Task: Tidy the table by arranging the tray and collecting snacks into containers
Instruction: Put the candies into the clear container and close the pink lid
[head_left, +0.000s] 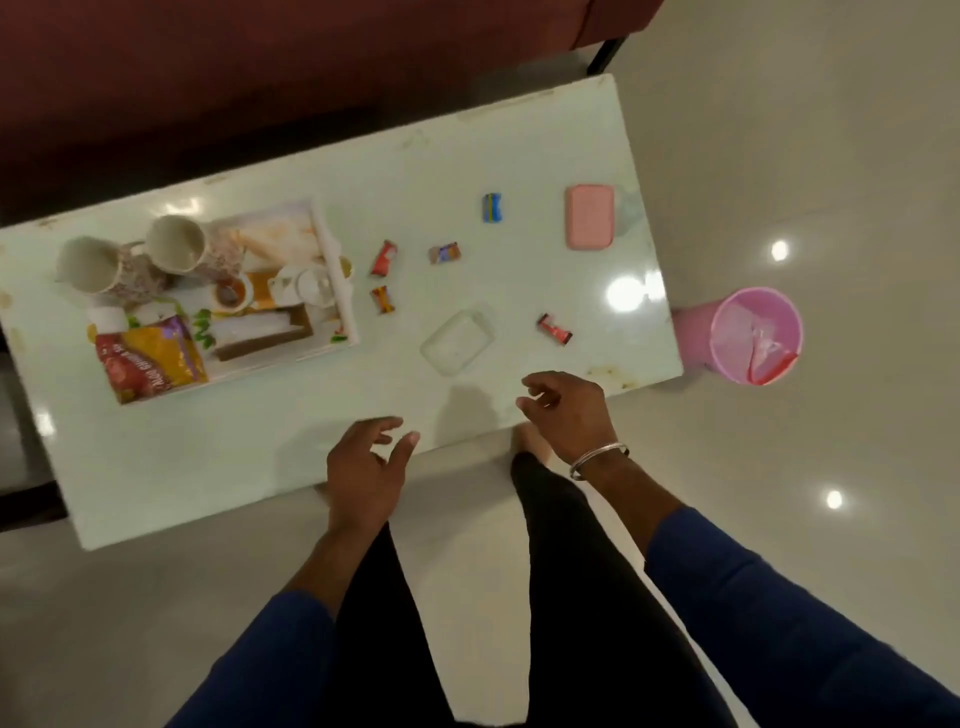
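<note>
A white tray (347, 291) on the table's left holds two mugs (174, 250), a small white teapot (306, 285), a snack bag (148, 358) and a box. Several wrapped snacks lie loose on the white table (208, 457): a red one (383, 257), an orange one (382, 300), a brown one (444, 253), a blue one (491, 207) and a red one (554, 329). A clear plastic container (457, 341) stands in the middle, a pink lidded box (590, 216) at the far right. My left hand (366, 467) and my right hand (566, 413) hover open over the near edge, holding nothing.
A pink bin (753, 335) with a wrapper inside stands on the floor past the table's right end. A dark red sofa (260, 78) runs along the far side. My legs are under the near edge.
</note>
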